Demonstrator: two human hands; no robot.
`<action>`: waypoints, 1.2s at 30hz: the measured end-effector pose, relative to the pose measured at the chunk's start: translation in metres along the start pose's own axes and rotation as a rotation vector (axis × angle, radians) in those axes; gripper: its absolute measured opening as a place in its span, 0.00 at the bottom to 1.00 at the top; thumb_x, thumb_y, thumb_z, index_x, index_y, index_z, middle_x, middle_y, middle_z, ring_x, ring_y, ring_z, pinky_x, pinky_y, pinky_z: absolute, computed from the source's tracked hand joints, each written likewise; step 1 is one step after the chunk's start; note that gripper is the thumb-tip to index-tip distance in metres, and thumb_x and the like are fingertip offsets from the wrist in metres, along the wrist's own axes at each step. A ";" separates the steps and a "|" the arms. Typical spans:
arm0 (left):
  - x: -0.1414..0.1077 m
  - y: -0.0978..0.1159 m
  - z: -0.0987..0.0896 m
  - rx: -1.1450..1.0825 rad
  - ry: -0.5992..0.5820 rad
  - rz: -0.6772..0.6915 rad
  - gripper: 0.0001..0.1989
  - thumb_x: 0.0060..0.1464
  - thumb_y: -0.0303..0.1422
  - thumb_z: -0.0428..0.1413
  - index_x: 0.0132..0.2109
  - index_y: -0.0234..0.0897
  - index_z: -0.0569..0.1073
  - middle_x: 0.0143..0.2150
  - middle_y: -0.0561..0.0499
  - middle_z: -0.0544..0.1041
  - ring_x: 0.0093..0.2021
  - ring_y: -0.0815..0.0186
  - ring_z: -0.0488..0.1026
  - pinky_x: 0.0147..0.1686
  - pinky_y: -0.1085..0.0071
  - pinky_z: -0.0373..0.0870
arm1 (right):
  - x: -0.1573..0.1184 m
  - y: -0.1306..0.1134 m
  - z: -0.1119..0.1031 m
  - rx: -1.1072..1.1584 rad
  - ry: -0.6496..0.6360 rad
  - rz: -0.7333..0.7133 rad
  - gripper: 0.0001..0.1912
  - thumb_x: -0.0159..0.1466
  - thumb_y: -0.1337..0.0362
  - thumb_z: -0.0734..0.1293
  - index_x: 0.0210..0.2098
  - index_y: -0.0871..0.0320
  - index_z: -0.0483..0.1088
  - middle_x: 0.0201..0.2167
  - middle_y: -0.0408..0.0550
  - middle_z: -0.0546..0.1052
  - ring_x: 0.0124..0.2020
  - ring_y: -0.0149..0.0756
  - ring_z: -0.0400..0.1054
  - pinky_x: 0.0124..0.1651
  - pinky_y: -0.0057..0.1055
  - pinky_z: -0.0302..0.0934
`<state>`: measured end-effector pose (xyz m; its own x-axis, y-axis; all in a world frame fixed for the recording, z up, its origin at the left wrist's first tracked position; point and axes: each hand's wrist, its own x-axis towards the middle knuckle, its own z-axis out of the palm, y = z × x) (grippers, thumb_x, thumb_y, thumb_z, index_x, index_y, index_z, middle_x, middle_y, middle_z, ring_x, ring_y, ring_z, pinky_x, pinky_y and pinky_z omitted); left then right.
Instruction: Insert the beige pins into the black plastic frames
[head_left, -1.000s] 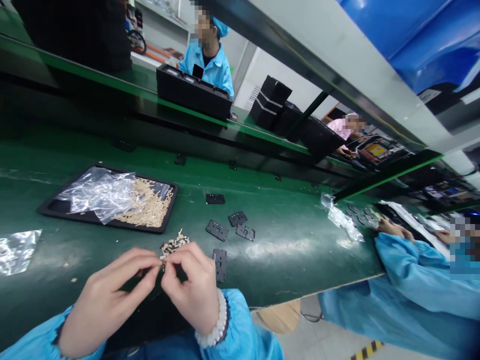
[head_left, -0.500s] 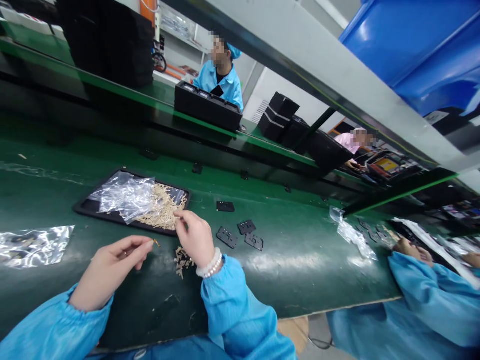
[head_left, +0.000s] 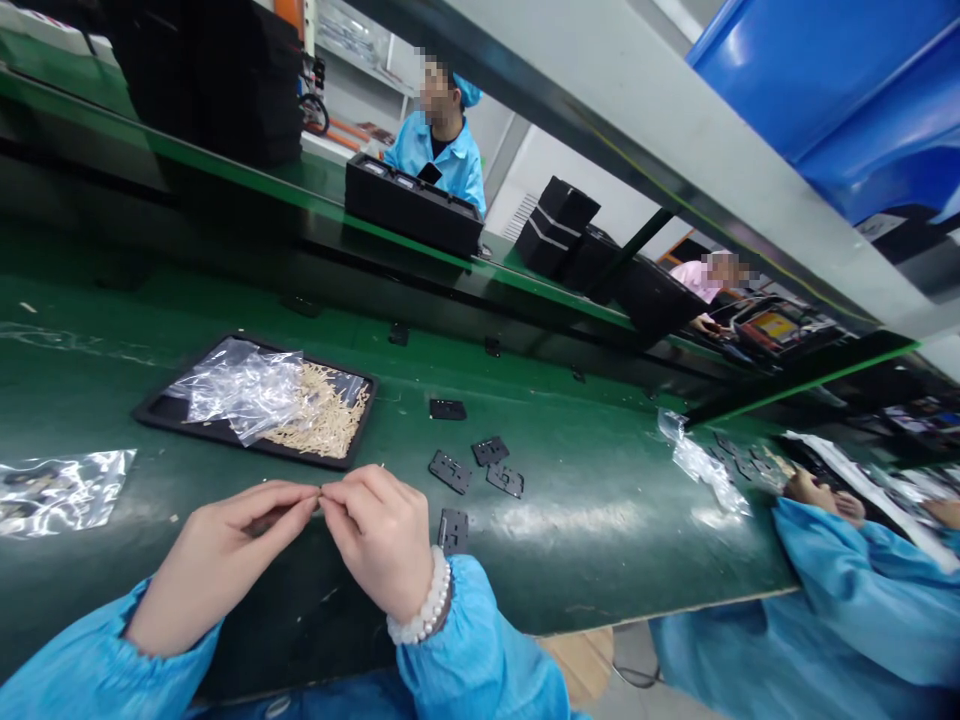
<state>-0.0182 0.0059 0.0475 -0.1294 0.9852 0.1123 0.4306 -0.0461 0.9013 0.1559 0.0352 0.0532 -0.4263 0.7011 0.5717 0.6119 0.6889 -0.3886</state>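
My left hand [head_left: 214, 550] is closed in a pinch, its fingertips meeting those of my right hand [head_left: 386, 535] above the bench. The small gold-coloured part in the left fingertips is now mostly hidden. My right hand is pinched too, and its fingers hide whatever they hold. Just beyond the hands sits a black tray [head_left: 214, 432] with a heap of small beige strips [head_left: 322, 415] and clear plastic bags [head_left: 247, 385] in it. One flat black plate [head_left: 454, 530] with cut-outs lies beside my right wrist, partly covered by it.
Several more black plates [head_left: 450, 470] lie to the right of the tray. A clear bag of parts [head_left: 64, 490] rests at the left. Another plastic bag [head_left: 705, 465] lies near a co-worker's blue sleeve [head_left: 840, 560] at the right. A raised shelf with black boxes [head_left: 412, 210] runs behind.
My right hand has moved from the tray's edge toward me, so its fingertips now meet the left ones. The loose pieces below it are now hidden, and a black plate has come into view.
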 end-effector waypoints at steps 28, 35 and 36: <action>-0.001 0.012 0.000 0.433 0.254 0.751 0.17 0.68 0.36 0.47 0.34 0.41 0.77 0.29 0.52 0.83 0.27 0.66 0.81 0.32 0.76 0.74 | 0.001 -0.005 0.020 0.074 0.182 0.025 0.12 0.64 0.70 0.64 0.28 0.56 0.76 0.25 0.43 0.79 0.24 0.29 0.73 0.29 0.25 0.63; -0.004 -0.002 0.007 0.287 0.260 0.473 0.12 0.64 0.43 0.54 0.35 0.46 0.78 0.31 0.57 0.83 0.27 0.68 0.81 0.27 0.79 0.72 | 0.001 -0.003 0.023 0.357 0.136 0.223 0.09 0.62 0.69 0.66 0.30 0.58 0.79 0.28 0.46 0.80 0.26 0.30 0.74 0.30 0.23 0.65; -0.004 -0.001 0.006 0.290 0.264 0.487 0.12 0.64 0.43 0.53 0.36 0.46 0.78 0.31 0.57 0.83 0.27 0.68 0.81 0.28 0.78 0.72 | 0.001 -0.001 0.021 0.378 0.104 0.212 0.09 0.63 0.68 0.66 0.31 0.58 0.79 0.29 0.47 0.81 0.27 0.31 0.75 0.31 0.23 0.66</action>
<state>-0.0127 0.0035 0.0435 -0.0576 0.7863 0.6152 0.7162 -0.3968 0.5742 0.1409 0.0395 0.0390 -0.2371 0.8251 0.5129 0.3834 0.5646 -0.7309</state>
